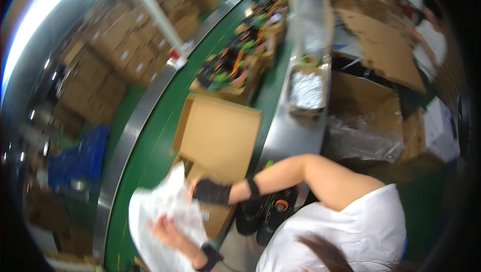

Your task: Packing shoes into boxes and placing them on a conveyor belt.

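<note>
A white, thin, crumpled sheet [160, 202], perhaps tissue paper, spreads in front of me over the near end of an open cardboard box [218, 134]. My right hand [194, 189], with a black wrap at the wrist, grips the sheet's right edge; its fingers are partly hidden. My left hand [168, 232], with a black band at the wrist, lies against the sheet lower down, fingers apart and slightly blurred. Under my right forearm stands a pair of black shoes [273, 214] with orange and green details.
A green conveyor belt [150, 159] runs away from me, carrying boxes of dark, colourful shoes [225, 69]. On the metal ledge to the right sits a box of silvery packets [306, 91]. Beyond it is a large carton with clear plastic [366, 137]. Another person [431, 44] stands at far right.
</note>
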Tool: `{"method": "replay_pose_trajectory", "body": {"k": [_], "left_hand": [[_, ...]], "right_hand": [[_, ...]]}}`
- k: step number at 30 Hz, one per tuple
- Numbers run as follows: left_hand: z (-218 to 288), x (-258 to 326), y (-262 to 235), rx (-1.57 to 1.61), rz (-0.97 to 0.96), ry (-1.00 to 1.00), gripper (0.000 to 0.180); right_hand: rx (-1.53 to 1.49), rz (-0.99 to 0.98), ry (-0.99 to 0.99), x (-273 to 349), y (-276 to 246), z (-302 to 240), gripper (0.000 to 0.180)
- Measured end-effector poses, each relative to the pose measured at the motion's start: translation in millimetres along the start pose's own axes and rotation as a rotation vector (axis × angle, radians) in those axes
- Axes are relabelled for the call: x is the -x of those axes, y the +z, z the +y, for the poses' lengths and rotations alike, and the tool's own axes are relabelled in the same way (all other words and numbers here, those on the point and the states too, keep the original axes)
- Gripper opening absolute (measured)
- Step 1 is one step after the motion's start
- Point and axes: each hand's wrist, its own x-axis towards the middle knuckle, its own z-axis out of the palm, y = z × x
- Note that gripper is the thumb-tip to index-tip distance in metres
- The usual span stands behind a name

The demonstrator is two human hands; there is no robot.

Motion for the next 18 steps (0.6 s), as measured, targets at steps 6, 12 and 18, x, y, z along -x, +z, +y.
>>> {"method": "replay_pose_trajectory", "body": {"k": [6,12,18], "left_hand": [[-5,16,40,-0.339,-0.292,0.060,0.063],[-22,22,27,-0.214,-0.293,0.065,0.037],[-8,-16,-4,0.066,0.265,0.123,0.030]], "right_hand": [[0.752,0.078,0.684,-38,20,-95,0.040],[0.795,-0.126,0.685,-55,48,-88,0.049],[0.850,-0.180,0.925,-71,-7,-83,0.031]]}}
